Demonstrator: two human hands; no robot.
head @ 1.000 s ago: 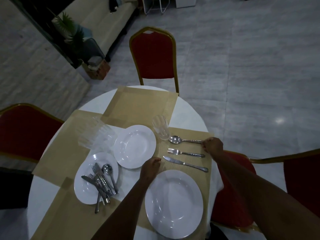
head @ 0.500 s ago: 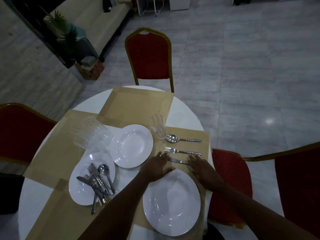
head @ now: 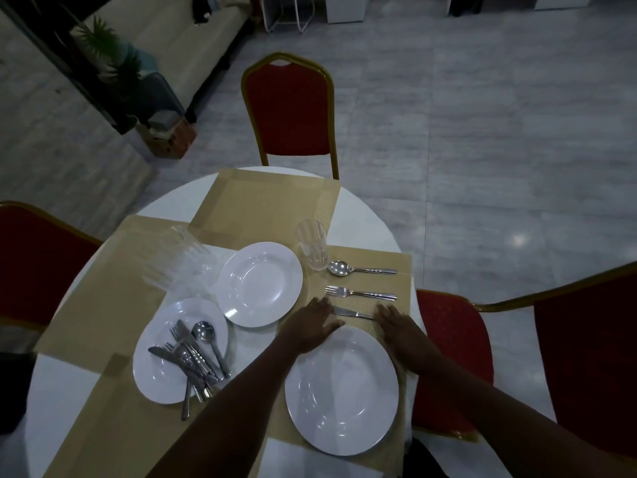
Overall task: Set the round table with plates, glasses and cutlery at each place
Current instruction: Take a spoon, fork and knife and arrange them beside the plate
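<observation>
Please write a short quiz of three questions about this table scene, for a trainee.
1. True or false: the spare cutlery lies heaped on a white plate.
2. Which piece lies nearest the glass: A spoon, B fork, C knife?
3. What do the left hand and right hand flank?

Key: 1 true. 2 A. 3 The far rim of the near plate; they also hide the knife's ends.

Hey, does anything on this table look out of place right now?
Yes: spare cutlery lies heaped on a plate at the left, with one handle past the rim. Stacked glasses cluster beside it. Nothing looks spilled or broken.
</observation>
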